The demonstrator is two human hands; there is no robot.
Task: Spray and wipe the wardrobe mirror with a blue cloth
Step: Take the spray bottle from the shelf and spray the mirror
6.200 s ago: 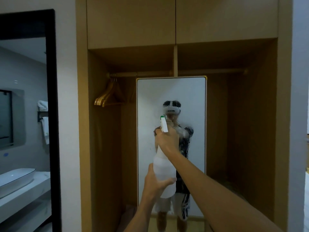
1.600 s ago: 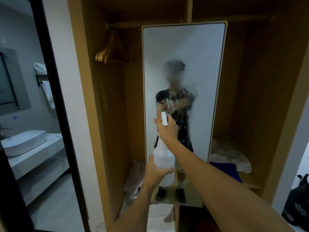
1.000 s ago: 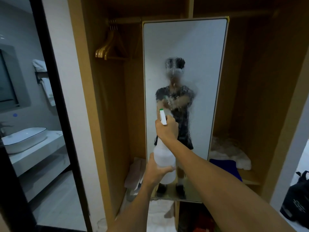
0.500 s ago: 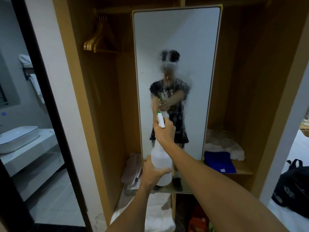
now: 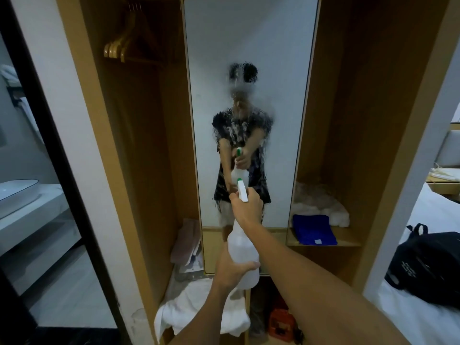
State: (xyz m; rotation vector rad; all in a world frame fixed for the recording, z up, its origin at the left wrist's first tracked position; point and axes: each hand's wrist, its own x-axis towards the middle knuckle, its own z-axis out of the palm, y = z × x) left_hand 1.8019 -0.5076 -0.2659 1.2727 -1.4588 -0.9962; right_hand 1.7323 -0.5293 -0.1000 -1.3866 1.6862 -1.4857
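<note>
The tall wardrobe mirror [image 5: 278,58] stands in the middle of the open wooden wardrobe, its centre covered in spray droplets that blur the reflected person. I hold a white spray bottle [image 5: 242,250] with a green-tipped nozzle in front of it. My right hand [image 5: 246,207] grips the bottle's trigger head, pointed at the mirror's lower half. My left hand [image 5: 232,268] holds the bottle's body from below. A folded blue cloth [image 5: 313,229] lies on the low shelf to the right of the mirror.
Wooden hangers [image 5: 119,47] hang at the upper left. White towels [image 5: 321,205] sit behind the cloth. White fabric [image 5: 189,310] lies on the wardrobe floor beside an orange item [image 5: 281,322]. A black bag [image 5: 425,262] rests on the bed at right; a washbasin [image 5: 17,190] stands at left.
The bottle and both hands have moved down the mirror from head height to its lower part, and my view has tilted down with them. More droplets cover the glass.
</note>
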